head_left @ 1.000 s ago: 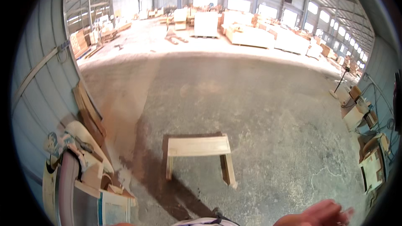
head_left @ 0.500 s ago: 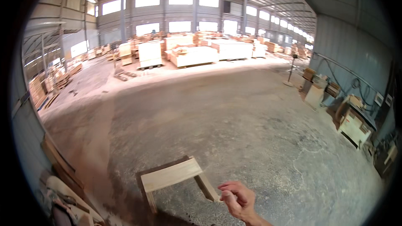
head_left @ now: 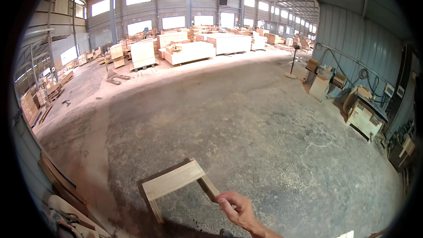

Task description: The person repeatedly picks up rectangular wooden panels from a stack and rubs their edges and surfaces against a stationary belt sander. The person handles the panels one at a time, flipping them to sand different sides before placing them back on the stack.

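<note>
A three-sided wooden frame (head_left: 173, 181) is at the bottom of the view, left of centre. It has one wide pale board across its far side and two narrower side pieces coming back toward me. My right hand (head_left: 238, 209) reaches in from the lower edge. Its thumb and fingers close round the near end of the right side piece (head_left: 207, 188). The left side piece (head_left: 156, 211) ends at the lower left, with no hand on it there. My left hand is out of view.
Grey concrete floor (head_left: 211, 123) stretches ahead. Large pale wood stacks (head_left: 189, 53) and a pallet jack (head_left: 115, 78) stand at the back. A floor stand (head_left: 292, 64) and a machine (head_left: 365, 115) are along the right wall. Boards (head_left: 61, 180) lean at lower left.
My right hand has moved left and slightly up, and its fingers have closed on the end of the right side piece. The whole view has shifted a little to the right.
</note>
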Demonstrator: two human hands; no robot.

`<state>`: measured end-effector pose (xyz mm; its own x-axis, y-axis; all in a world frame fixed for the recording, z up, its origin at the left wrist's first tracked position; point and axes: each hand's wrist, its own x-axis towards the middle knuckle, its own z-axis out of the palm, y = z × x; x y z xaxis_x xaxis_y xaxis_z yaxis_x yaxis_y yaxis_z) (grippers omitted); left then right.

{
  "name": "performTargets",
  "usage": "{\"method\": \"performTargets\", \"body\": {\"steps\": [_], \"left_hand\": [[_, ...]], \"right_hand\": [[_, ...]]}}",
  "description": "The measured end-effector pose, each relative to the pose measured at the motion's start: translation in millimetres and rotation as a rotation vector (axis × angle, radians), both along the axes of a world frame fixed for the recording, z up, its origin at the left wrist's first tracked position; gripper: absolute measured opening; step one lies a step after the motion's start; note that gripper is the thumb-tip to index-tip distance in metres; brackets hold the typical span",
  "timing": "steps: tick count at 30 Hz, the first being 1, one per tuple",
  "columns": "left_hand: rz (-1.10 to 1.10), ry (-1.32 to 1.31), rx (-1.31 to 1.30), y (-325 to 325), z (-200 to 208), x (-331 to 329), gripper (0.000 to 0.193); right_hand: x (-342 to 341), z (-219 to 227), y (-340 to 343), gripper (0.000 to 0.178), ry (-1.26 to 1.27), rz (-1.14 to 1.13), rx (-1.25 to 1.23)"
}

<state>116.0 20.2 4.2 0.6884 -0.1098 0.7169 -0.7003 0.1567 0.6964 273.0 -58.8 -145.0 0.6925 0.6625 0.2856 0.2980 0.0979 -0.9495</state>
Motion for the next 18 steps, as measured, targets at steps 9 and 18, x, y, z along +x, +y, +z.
{"method": "performTargets", "body": {"steps": [9,18], "left_hand": [[-0.099,-0.030,-0.068,-4,-12,22,0.016],[-0.054,-0.586,-0.306,-13,-37,27,0.015]], "right_hand": [[3,-16,-8,0.017,-0.049,-0.011,-0.094],[-17,4,0,0.014,0.039,0.048,-0.060]]}}
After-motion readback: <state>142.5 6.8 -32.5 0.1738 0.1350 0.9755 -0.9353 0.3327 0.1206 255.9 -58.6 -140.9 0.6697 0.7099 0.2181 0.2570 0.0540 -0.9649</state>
